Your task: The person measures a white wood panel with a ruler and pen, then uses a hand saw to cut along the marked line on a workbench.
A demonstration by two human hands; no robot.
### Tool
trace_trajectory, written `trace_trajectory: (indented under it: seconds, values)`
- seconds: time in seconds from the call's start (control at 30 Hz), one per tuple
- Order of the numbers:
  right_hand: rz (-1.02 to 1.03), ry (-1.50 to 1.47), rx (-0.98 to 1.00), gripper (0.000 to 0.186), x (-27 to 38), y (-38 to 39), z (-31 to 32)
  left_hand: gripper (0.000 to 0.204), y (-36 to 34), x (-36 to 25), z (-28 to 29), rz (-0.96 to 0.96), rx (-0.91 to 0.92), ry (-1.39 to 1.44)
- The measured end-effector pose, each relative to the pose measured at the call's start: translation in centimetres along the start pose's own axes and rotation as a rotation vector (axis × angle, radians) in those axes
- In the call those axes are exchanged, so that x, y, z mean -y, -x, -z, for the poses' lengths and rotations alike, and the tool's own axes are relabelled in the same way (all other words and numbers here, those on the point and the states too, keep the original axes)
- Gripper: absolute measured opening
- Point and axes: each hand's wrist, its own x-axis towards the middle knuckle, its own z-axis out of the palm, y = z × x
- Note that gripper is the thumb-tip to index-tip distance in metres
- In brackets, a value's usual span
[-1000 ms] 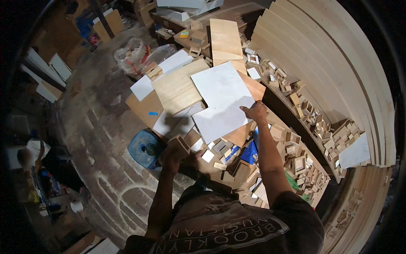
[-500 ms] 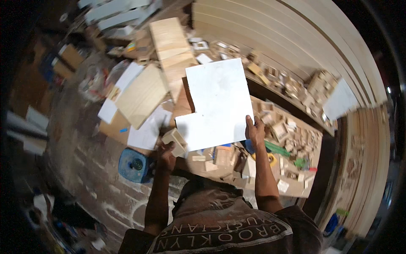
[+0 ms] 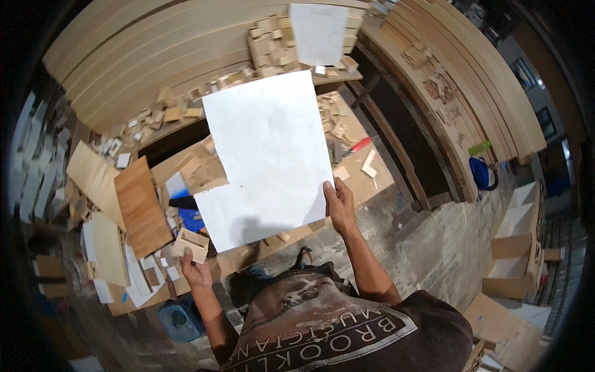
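Note:
My right hand (image 3: pixel 341 209) grips the right edge of a large white sheet (image 3: pixel 269 155), thumb on top. A notch is cut out of the sheet's left side, and its lower left part juts out beside the notch. In my left hand (image 3: pixel 197 274) is a small open box of pale wood (image 3: pixel 191 244), pinched at its near side. The box is next to the sheet's lower left corner; whether they touch I cannot tell. The sheet covers much of the workbench (image 3: pixel 372 177) behind it. A soft shadow falls across its lower part.
Small wooden pieces crowd the bench and the shelf behind. A brown board (image 3: pixel 142 208) and a pale panel (image 3: pixel 106 248) lie to the left. A red-handled tool (image 3: pixel 359 146) is at the right. A blue stool (image 3: pixel 180 320) stands near my left arm; stacked planks (image 3: pixel 155 49) rise behind.
The view has swung right, so the bench appears further left and more floor shows at the right. The sheet and the small box have moved along with my hands, both still held.

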Motion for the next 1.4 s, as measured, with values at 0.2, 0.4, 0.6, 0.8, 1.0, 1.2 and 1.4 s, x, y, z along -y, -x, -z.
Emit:
trace_trajectory:
  seconds: [0.2, 0.4, 0.6, 0.8, 1.0, 1.2, 1.4]
  values:
    - [-0.012, -0.077, -0.238, 0.026, -3.0, 1.9, 11.9, 0.054, 3.6, 8.0, -6.7, 0.155, 0.212, -0.026]
    - [-0.008, -0.074, -0.465, 0.028, -2.8, 3.1, 21.5, 0.059, 7.6, 10.4, -14.0, 0.183, 0.273, -0.128]
    - [0.011, -0.099, -0.572, 0.032, -4.0, 3.5, 26.6, 0.057, 7.7, 9.7, -13.0, 0.159, 0.255, -0.149]
    - [-0.122, 0.039, -0.321, 0.031, -4.6, 1.2, 19.1, 0.062, 8.5, 8.8, -12.1, 0.137, 0.249, -0.155]
    - [-0.008, 0.180, -0.019, 0.033, -6.7, -1.7, 9.9, 0.058, 8.4, 6.8, -8.0, 0.028, 0.094, -0.113]
    - [-0.203, 0.198, 0.133, 0.032, -9.7, -2.9, 4.2, 0.048, 9.7, 3.8, -4.2, 0.004, -0.002, -0.055]
    - [-0.041, 0.258, 0.145, 0.031, -13.0, -3.8, 0.5, 0.052, 10.2, 4.6, -0.4, -0.054, -0.049, -0.090]
